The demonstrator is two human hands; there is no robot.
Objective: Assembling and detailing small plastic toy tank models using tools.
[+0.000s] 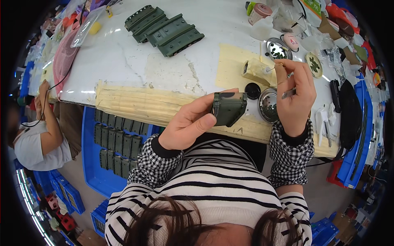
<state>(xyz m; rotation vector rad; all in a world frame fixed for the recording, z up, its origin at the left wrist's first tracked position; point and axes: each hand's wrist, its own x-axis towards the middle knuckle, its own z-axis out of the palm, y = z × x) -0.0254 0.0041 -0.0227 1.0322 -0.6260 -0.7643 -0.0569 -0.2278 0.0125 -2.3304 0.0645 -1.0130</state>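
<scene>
Left hand (pixel 186 125) grips dark-green plastic part (pixel 230 110) — right hand (pixel 296 92) pinches thin rod (pixel 271 69) over tape-wrapped block (pixel 257 72), metal tool (pixel 289 93) also in grasp.

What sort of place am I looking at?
Probably a hand-assembly or finishing workshop: the left hand holds a blocky dark green piece, a blue plastic bin holds rows of similar pieces, and round shiny metal dishes hold small dark bits.
</scene>
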